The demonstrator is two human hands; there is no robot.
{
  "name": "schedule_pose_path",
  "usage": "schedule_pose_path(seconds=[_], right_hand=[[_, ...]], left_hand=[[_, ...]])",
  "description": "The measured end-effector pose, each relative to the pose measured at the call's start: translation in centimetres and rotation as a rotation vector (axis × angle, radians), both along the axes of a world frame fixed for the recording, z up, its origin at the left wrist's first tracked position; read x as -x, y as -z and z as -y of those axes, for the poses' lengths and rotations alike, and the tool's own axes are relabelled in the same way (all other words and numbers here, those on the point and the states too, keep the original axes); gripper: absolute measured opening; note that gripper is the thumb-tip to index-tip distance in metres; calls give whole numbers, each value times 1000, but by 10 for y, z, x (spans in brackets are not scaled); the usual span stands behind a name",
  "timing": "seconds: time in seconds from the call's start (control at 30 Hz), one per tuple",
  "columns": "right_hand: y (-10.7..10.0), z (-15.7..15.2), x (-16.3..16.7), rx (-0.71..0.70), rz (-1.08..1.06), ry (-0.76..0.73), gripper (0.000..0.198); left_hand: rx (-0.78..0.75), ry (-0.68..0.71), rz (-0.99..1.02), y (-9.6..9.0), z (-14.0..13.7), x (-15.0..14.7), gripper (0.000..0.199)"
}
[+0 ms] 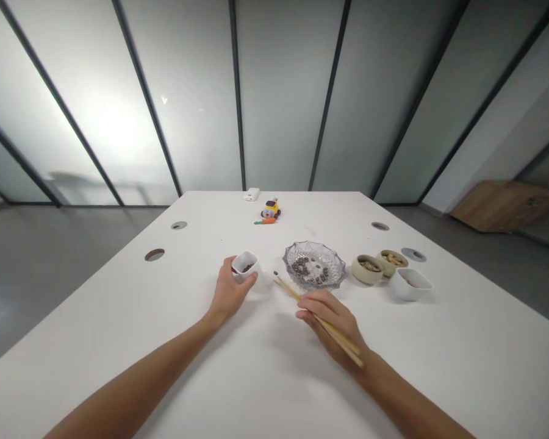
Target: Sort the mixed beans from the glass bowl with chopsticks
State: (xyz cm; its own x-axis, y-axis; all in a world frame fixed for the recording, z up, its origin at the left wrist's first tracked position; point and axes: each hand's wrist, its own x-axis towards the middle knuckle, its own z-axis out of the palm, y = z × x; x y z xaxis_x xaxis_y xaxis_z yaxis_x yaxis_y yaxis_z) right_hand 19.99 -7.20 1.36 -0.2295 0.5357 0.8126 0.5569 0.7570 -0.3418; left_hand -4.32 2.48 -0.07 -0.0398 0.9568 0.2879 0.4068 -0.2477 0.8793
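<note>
My left hand (232,285) is closed round a small white square bowl (246,277), which has some dark beans in it. In my right hand (332,320) is a pair of wooden chopsticks (289,290), their tips pointing left toward the bowl. A single dark bean (275,272) shows right by the chopstick tips; whether they pinch it I cannot tell. Just beyond my right hand stands a clear scalloped glass dish (335,259) with many dark beans spread over its bottom.
Right of the dish are two cream round bowls (362,277) with dried bits in them and a white square bowl (405,291). Farther back lie a toy vehicle (271,209), a toy carrot (268,221) and a white box (252,194). Round holes (154,255) pierce the white table (201,378).
</note>
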Motion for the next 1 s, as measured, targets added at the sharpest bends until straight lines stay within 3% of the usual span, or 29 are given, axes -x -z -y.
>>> schedule_pose_path(seconds=[0.27,0.6,0.87,1.0], right_hand=[[12,-24,7,-41,179,13,10],[10,-19,7,-140,420,8,5],[10,-17,6,-92,393,-4,8],[1,-16,6,-168,350,-2,12]], left_hand=[[23,55,-44,1,0,0,46],[34,87,-99,2,2,0,46],[39,115,-110,4,2,2,46],[57,126,-149,1,4,3,45]])
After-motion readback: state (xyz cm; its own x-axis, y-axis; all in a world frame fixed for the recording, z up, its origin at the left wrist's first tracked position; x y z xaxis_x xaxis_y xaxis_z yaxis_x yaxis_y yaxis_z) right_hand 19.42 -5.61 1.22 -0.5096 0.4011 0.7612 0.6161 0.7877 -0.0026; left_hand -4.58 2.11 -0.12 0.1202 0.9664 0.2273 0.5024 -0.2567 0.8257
